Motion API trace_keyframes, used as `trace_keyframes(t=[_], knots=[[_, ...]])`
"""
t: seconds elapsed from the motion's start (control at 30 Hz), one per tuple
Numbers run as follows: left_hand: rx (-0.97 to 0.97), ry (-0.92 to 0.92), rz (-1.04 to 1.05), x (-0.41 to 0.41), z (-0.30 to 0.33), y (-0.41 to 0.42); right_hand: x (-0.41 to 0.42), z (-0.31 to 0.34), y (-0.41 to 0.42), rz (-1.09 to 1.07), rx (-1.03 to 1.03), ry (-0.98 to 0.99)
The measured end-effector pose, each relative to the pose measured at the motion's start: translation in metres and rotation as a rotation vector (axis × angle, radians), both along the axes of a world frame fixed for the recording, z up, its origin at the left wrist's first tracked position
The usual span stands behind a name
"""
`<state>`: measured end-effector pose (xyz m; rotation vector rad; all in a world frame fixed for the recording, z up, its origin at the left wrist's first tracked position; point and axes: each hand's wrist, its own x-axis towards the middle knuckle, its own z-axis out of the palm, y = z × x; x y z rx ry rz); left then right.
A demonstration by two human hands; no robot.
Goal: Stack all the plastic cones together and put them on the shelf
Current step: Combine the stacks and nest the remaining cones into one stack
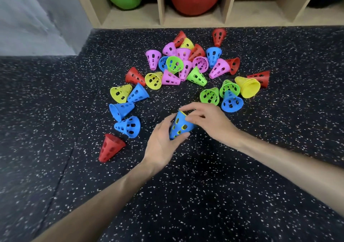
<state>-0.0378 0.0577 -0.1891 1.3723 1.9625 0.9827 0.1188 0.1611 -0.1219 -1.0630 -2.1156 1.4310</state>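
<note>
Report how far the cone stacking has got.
Early stage. Done: the blue cone has a yellow one nested inside, its colour showing through the holes and at the rim. In hand: the left hand and right hand both grip that pair. Left: the scattered cones on the floor are mostly loose, and the empty shelf bay holds no cones.

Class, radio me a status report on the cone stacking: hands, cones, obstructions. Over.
Left hand and right hand both grip a blue perforated plastic cone, yellow showing inside. Many coloured cones loose on the speckled floor. Wooden shelf unobstructed.
</note>
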Motion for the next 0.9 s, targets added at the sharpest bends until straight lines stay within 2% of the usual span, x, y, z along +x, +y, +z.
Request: trace_keyframes(t=[0.17,0.3,0.43,0.5,0.6,0.7,0.8,0.9], knots=[[-0.034,0.003,0.025,-0.010,0.007,-0.011,-0.009,0.001,-0.006,0.080,-0.005,-0.037],[0.050,0.037,0.068,-0.019,0.017,-0.031,-0.016,0.002,-0.012,0.033,0.055,-0.041],[0.212,0.303,0.248,-0.053,0.016,-0.065,-0.020,0.008,-0.019,0.041,0.034,-0.030],[0.177,0.369,0.359,-0.074,0.008,-0.080,-0.020,0.008,-0.023,0.055,0.002,-0.028],[0.017,0.321,0.433,-0.097,-0.007,-0.096,-0.021,0.004,-0.027,0.050,-0.017,-0.041],[-0.086,0.154,0.368,-0.107,-0.014,-0.103,-0.024,0.001,-0.030,0.057,-0.017,-0.058],[-0.111,0.123,0.334,-0.109,-0.014,-0.103,-0.025,0.001,-0.031,0.064,-0.016,-0.057],[-0.023,0.160,0.389,-0.107,-0.011,-0.103,-0.029,0.003,-0.032,0.060,0.025,-0.048]])
